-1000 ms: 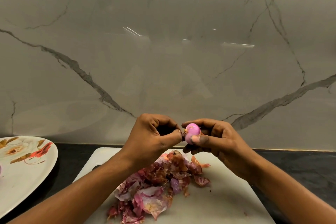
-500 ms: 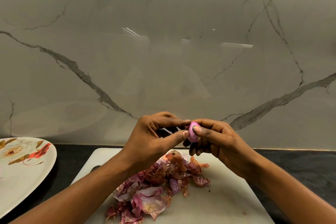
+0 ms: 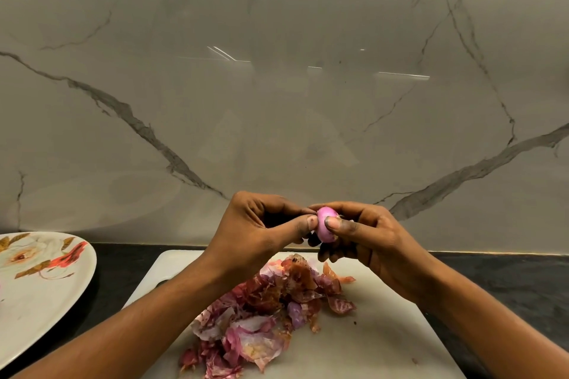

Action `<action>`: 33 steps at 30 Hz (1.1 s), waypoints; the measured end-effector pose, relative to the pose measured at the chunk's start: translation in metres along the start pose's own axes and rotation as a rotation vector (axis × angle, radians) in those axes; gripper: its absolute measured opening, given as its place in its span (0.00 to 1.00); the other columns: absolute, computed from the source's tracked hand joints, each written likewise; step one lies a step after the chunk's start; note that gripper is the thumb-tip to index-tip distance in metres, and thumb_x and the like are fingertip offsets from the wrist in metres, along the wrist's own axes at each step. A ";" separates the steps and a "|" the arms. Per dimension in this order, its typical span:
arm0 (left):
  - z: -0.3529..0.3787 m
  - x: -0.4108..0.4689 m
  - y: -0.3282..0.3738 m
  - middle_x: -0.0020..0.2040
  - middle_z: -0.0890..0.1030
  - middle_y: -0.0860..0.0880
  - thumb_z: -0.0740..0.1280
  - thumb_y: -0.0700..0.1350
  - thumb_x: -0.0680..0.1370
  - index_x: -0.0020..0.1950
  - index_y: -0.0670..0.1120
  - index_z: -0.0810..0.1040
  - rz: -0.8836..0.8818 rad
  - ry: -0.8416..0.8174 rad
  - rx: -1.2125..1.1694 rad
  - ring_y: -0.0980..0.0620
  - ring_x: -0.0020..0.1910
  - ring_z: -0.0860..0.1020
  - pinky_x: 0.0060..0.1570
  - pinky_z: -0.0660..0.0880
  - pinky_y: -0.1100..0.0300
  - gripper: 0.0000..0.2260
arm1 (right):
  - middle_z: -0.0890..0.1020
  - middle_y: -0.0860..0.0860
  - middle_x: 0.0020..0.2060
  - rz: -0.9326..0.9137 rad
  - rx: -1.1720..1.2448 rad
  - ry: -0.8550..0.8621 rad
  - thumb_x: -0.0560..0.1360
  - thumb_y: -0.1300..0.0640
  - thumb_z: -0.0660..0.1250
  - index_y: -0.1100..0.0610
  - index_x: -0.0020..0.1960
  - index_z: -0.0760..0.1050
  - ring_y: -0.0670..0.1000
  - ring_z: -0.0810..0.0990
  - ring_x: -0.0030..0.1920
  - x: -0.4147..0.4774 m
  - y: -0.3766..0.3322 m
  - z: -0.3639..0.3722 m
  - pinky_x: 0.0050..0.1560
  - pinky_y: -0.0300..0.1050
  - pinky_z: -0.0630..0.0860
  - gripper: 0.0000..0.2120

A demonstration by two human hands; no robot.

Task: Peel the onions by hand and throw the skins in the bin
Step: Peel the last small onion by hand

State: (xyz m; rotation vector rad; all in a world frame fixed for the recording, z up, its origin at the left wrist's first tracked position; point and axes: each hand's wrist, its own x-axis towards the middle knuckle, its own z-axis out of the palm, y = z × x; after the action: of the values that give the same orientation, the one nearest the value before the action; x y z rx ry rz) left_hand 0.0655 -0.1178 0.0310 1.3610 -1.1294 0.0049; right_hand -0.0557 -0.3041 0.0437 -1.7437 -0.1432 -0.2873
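Observation:
A small pink peeled onion (image 3: 324, 223) is held in the air above the white cutting board (image 3: 378, 335). My right hand (image 3: 366, 234) grips it between thumb and fingers. My left hand (image 3: 264, 228) pinches the onion's left side with thumb and forefinger. Below the hands a heap of red and purple onion skins (image 3: 271, 314) lies on the board. No bin is in view.
A white plate with a flower pattern (image 3: 40, 286) sits at the left on the dark countertop (image 3: 508, 280). A marble wall (image 3: 277, 86) rises right behind the board.
The onion has been turned in my fingers and both hands have closed in on it; my left thumb and forefinger now touch its left side.

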 end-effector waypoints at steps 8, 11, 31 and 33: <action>0.001 -0.002 0.001 0.41 0.88 0.45 0.75 0.36 0.77 0.49 0.40 0.88 -0.057 0.022 0.037 0.45 0.40 0.87 0.42 0.85 0.55 0.03 | 0.86 0.58 0.56 -0.007 -0.035 -0.015 0.77 0.53 0.71 0.53 0.69 0.81 0.57 0.86 0.48 -0.001 0.003 0.000 0.51 0.45 0.82 0.21; 0.004 0.000 0.000 0.39 0.87 0.43 0.73 0.35 0.79 0.48 0.39 0.86 -0.126 0.081 0.017 0.45 0.38 0.87 0.41 0.85 0.55 0.02 | 0.86 0.56 0.56 -0.019 -0.047 -0.032 0.77 0.53 0.72 0.50 0.67 0.82 0.57 0.86 0.49 -0.001 0.003 0.001 0.52 0.46 0.82 0.19; -0.004 0.001 0.001 0.38 0.83 0.36 0.77 0.33 0.75 0.43 0.34 0.83 -0.195 -0.019 0.043 0.44 0.37 0.83 0.38 0.82 0.54 0.05 | 0.83 0.45 0.49 -0.139 -0.437 0.101 0.74 0.42 0.74 0.46 0.59 0.80 0.49 0.84 0.50 0.001 0.011 -0.004 0.51 0.46 0.83 0.15; -0.003 0.000 0.004 0.41 0.85 0.38 0.76 0.32 0.75 0.47 0.38 0.85 -0.178 -0.007 0.024 0.43 0.39 0.84 0.39 0.83 0.54 0.03 | 0.84 0.46 0.49 -0.156 -0.436 0.093 0.74 0.43 0.76 0.47 0.59 0.81 0.51 0.85 0.51 0.001 0.012 -0.005 0.52 0.49 0.85 0.16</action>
State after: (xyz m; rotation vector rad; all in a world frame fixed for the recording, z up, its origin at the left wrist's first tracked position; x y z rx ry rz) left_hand 0.0649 -0.1148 0.0347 1.4796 -1.0137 -0.1159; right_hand -0.0523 -0.3114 0.0332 -2.1500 -0.1569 -0.5445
